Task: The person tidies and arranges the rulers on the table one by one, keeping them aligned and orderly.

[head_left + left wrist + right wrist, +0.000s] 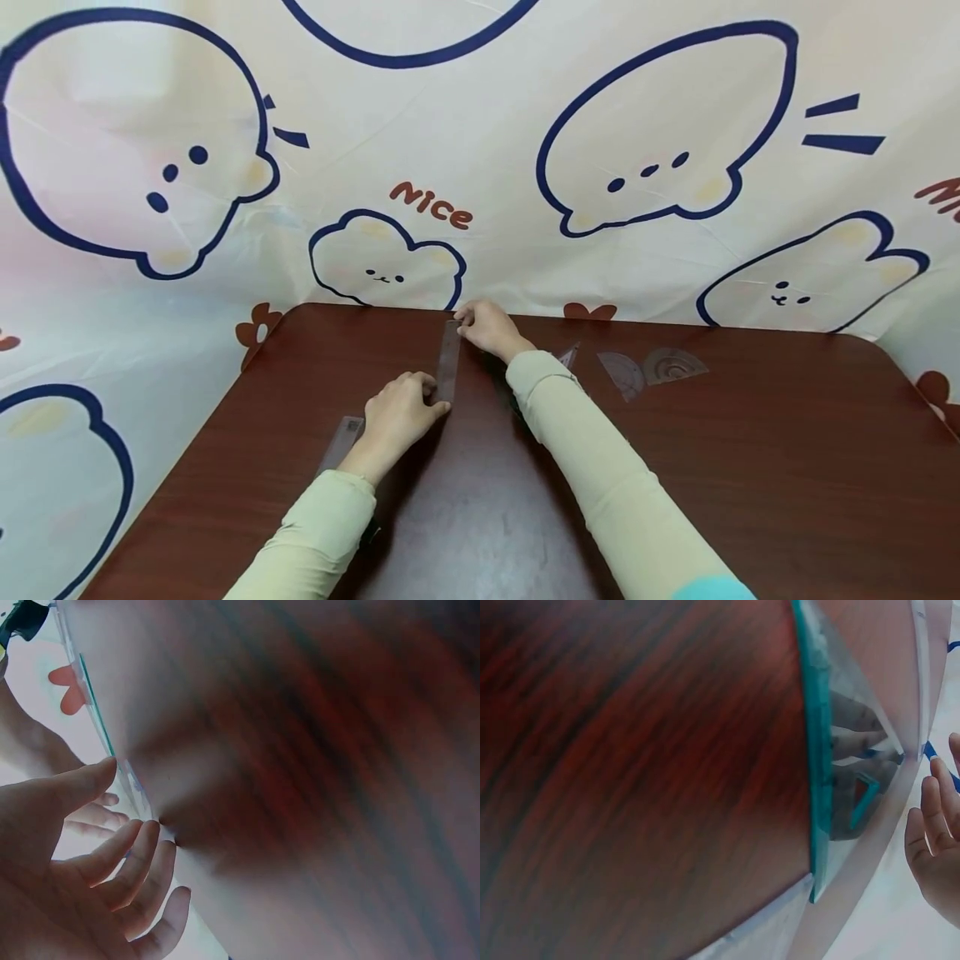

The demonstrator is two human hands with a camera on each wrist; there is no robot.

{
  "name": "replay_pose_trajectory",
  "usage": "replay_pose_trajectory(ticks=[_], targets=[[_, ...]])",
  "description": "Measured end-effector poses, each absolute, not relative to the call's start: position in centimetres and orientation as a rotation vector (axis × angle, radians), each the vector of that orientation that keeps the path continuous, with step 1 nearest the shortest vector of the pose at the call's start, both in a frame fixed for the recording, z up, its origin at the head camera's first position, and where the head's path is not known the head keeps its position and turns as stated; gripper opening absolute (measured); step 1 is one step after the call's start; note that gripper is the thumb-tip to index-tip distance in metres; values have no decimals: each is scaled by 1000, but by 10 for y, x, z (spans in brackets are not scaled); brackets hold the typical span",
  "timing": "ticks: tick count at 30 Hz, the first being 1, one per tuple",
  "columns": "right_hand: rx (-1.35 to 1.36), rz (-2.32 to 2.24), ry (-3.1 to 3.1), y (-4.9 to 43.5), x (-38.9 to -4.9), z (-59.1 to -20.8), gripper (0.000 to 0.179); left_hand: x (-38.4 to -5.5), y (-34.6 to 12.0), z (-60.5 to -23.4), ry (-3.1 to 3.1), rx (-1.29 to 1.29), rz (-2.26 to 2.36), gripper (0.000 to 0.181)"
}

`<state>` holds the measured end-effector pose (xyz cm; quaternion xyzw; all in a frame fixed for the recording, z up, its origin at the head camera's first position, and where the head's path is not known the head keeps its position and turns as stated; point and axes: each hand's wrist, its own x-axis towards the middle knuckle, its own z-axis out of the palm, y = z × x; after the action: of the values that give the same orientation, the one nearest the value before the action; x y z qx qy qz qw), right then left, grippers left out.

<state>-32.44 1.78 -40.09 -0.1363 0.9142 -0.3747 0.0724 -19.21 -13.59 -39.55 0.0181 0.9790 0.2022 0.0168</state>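
From the head view, the clear ruler (447, 367) lies on the brown surface (750, 467), pointing toward the far edge. The left hand (399, 417) holds its near end, with the thumb and the curled fingers close together around it; the right hand (491, 327) pinches the far end, with the fingers nearly closed. One hand at each end is, I think, for preventing the thin strip from turning. A second ruler (340, 442) lies just beside the left wrist, partly hidden by it. To the right of the right forearm are a small clear triangle (570, 356) and two protractors (622, 375) (673, 365), touching or almost so (perhaps put aside to leave room).

In the left wrist view, the left thumb and fingers leave only a small gap, and the ruler's thin edge passes there; such a flat thing is probably easier to take by its edges.

In the right wrist view, a green-edged set square (821, 765) lies flat on the surface. A hand appears at the right border, but I cannot tell which.
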Motion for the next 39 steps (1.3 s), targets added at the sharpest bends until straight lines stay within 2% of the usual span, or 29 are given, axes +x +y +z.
replay_pose_trajectory(ticks=[18, 31, 39], targets=[[-411, -1043, 2796, 17, -336, -414, 24, -204, -135, -399, 2963, 22, 704, 38], [-443, -712, 2874, 9, -339, -412, 41, -212, -139, -396, 2966, 19, 652, 32], [-435, -665, 2869, 8, -337, -410, 40, -211, -141, -398, 2963, -8, 678, 36]])
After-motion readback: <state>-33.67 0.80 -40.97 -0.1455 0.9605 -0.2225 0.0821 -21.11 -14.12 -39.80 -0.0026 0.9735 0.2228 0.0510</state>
